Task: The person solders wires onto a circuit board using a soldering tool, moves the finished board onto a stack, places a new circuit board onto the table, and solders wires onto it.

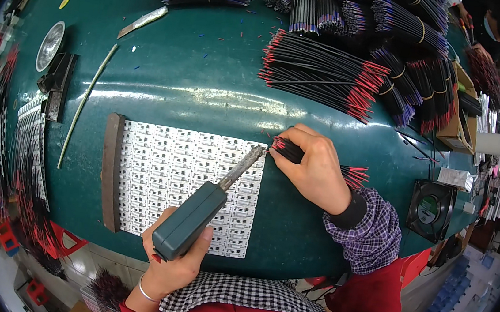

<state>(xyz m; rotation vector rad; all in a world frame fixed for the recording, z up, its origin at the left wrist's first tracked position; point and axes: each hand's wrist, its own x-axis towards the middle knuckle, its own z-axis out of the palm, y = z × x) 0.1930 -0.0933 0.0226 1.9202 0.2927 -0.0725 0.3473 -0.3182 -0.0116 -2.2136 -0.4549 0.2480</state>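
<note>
My left hand (173,264) is closed round a dark green soldering gun (190,220). Its long metal tip reaches up and right to the top right corner of a white circuit board panel (188,186). My right hand (316,170) grips a bundle of black wires with red ends (287,150); the wires' near ends point at the iron's tip, and their far ends stick out past my wrist. Rows of small components cover the panel, which lies flat on the green table (290,234). Along its left edge sits a brown bar (113,171).
Loose black wires with red tips (321,72) lie in a heap beyond my right hand, with tied wire bundles (401,19) behind. A thin rod (86,106), a metal bowl (50,46) and wired strips (34,156) are at left. A black fan (432,210) stands at right.
</note>
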